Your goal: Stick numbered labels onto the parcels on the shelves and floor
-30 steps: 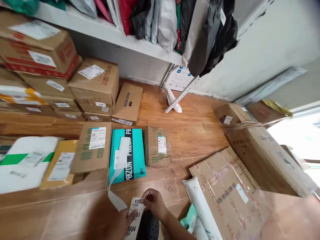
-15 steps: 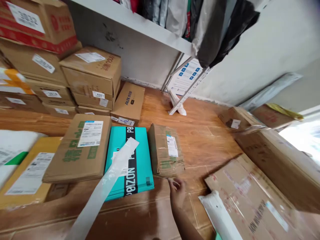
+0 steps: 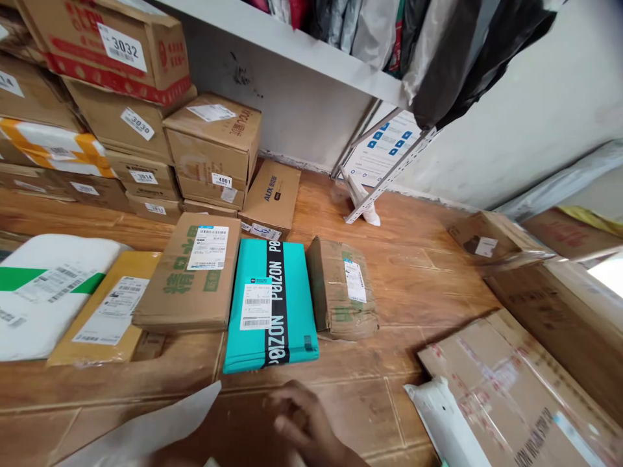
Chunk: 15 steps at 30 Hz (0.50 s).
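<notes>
My right hand (image 3: 309, 421) is low in the middle, blurred, above the floor just in front of a turquoise POIZON parcel (image 3: 302, 292). Its fingers are loosely curled, with a gap to the thumb and nothing visible between them. A white paper strip (image 3: 160, 418) rises from the bottom left, its tip short of the parcel. Only a blurred brownish patch at the bottom edge could be my left hand; no fingers can be made out. Beside the parcel stand a worn carton (image 3: 335, 314) on the right and a flat brown box (image 3: 195, 305) on the left.
Farther left lie a yellow mailer (image 3: 141, 266) and a white-and-green package (image 3: 29, 331). Numbered cartons (image 3: 204, 152) are stacked by the wall, under a white shelf (image 3: 292, 39) of bagged parcels. Large cartons (image 3: 487, 363) and a white bag (image 3: 448, 415) occupy the right.
My right hand has moved from the worn carton's front edge down and left. The paper strip has dropped off the turquoise parcel, baring its label. The view has shifted left.
</notes>
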### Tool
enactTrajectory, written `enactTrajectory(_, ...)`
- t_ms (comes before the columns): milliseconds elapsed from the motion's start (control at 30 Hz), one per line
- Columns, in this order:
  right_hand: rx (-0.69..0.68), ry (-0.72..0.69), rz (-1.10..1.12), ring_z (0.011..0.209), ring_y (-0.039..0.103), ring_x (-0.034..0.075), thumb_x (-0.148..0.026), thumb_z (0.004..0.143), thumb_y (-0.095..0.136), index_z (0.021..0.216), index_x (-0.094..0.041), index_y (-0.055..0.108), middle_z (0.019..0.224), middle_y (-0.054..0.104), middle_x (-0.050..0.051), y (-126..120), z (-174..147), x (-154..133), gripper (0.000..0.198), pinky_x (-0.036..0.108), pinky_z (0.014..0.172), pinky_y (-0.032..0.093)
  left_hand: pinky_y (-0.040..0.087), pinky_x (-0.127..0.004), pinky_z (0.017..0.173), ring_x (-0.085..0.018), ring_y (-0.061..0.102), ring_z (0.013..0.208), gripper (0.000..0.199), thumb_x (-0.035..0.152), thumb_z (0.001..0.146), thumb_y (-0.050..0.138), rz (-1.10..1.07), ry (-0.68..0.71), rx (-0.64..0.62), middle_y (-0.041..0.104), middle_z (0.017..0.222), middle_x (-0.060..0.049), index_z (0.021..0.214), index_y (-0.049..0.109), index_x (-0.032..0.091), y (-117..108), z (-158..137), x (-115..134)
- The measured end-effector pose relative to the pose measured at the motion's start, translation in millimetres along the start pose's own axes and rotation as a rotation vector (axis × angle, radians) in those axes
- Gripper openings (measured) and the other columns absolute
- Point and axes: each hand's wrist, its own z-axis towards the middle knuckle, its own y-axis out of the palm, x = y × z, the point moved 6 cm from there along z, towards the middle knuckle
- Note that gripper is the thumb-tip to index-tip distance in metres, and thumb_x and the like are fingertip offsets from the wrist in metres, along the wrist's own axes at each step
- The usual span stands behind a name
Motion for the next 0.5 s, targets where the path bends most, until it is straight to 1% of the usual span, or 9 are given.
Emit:
enactTrajectory(33, -0.122, 0.015, 0.037, 0.081, 0.062, 0.019, -0.048, 0.067, 0.072, 0.105, -0.025, 0.068, 0.094, 0.069, 0.006, 15.7, -4.5, -2.1, 0.045, 0.029, 0.073, 0.048, 0.043, -0.026, 0.058, -0.016, 0.054, 0.058, 0.048, 0.064, 0.064, 0.067, 0.022, 0.015, -0.077, 0.061, 0.056, 0.001, 0.057, 0.064, 0.017, 5.4, -6.3, -0.3)
enactTrajectory(67, -0.179, 0.046, 0.065, 0.082, 0.062, 0.019, -0.046, 0.068, 0.073, 0.109, -0.025, 0.067, 0.096, 0.069, 0.006, 25.8, -7.5, -1.5, 0.046, 0.028, 0.073, 0.048, 0.04, -0.025, 0.056, -0.016, 0.052, 0.057, 0.049, 0.065, 0.062, 0.067, 0.047, 0.042, -0.156, 0.06, 0.055, 0.001, 0.055, 0.064, 0.017, 11.6, -10.8, 2.1)
enactTrajectory(133, -0.157, 0.128, 0.107, 0.075, 0.06, 0.016, -0.043, 0.072, 0.069, 0.099, -0.022, 0.07, 0.087, 0.069, 0.004, 34.1, -8.0, 4.8, 0.034, 0.025, 0.067, 0.046, 0.035, -0.023, 0.054, -0.015, 0.05, 0.057, 0.053, 0.067, 0.067, 0.06, 0.097, 0.089, -0.267, 0.059, 0.055, 0.0, 0.057, 0.064, 0.016, 22.3, -14.8, 10.7)
enactTrajectory(167, -0.122, 0.165, 0.13, 0.071, 0.059, 0.014, -0.042, 0.074, 0.068, 0.091, -0.02, 0.07, 0.081, 0.067, 0.003, 35.3, -6.4, 9.0, 0.028, 0.024, 0.064, 0.045, 0.034, -0.023, 0.054, -0.015, 0.049, 0.058, 0.055, 0.069, 0.07, 0.055, 0.113, 0.103, -0.284, 0.059, 0.056, 0.0, 0.058, 0.064, 0.015, 25.6, -14.6, 15.5)
enactTrajectory(200, -0.081, 0.196, 0.158, 0.067, 0.057, 0.013, -0.041, 0.074, 0.068, 0.085, -0.018, 0.069, 0.076, 0.066, 0.002, 35.4, -4.2, 12.9, 0.025, 0.023, 0.062, 0.043, 0.035, -0.023, 0.055, -0.015, 0.049, 0.059, 0.056, 0.069, 0.071, 0.053, 0.11, 0.111, -0.271, 0.06, 0.058, 0.0, 0.06, 0.064, 0.015, 27.0, -13.4, 20.0)
enactTrajectory(267, -0.009, 0.241, 0.24, 0.064, 0.055, 0.011, -0.04, 0.069, 0.072, 0.079, -0.017, 0.066, 0.07, 0.063, 0.0, 35.2, 0.7, 19.3, 0.026, 0.021, 0.059, 0.041, 0.037, -0.022, 0.058, -0.015, 0.051, 0.063, 0.054, 0.069, 0.066, 0.058, 0.059, 0.116, -0.205, 0.063, 0.064, -0.001, 0.064, 0.065, 0.015, 26.2, -10.5, 26.3)
enactTrajectory(333, 0.015, 0.275, 0.319, 0.058, 0.052, 0.01, -0.041, 0.065, 0.076, 0.076, -0.017, 0.063, 0.064, 0.06, -0.002, 37.5, 4.6, 23.9, 0.03, 0.02, 0.055, 0.039, 0.039, -0.023, 0.06, -0.016, 0.052, 0.066, 0.055, 0.069, 0.06, 0.062, 0.009, 0.115, -0.146, 0.063, 0.067, 0.0, 0.068, 0.065, 0.015, 24.4, -8.8, 27.9)
enactTrajectory(400, 0.033, 0.298, 0.369, 0.054, 0.05, 0.009, -0.045, 0.063, 0.077, 0.072, -0.017, 0.061, 0.06, 0.058, -0.003, 40.1, 7.6, 27.1, 0.034, 0.02, 0.052, 0.037, 0.038, -0.024, 0.058, -0.015, 0.05, 0.062, 0.059, 0.072, 0.057, 0.061, -0.005, 0.078, -0.093, 0.06, 0.061, 0.0, 0.066, 0.064, 0.015, 22.2, -7.6, 24.5)
enactTrajectory(500, 0.094, 0.292, 0.379, 0.055, 0.051, 0.009, -0.048, 0.061, 0.078, 0.068, -0.017, 0.061, 0.06, 0.059, -0.002, 40.8, 11.6, 29.6, 0.035, 0.021, 0.054, 0.038, 0.034, -0.024, 0.055, -0.014, 0.046, 0.056, 0.061, 0.076, 0.057, 0.056, -0.004, 0.04, -0.021, 0.054, 0.055, 0.002, 0.06, 0.06, 0.016, 19.0, -6.4, 22.0)
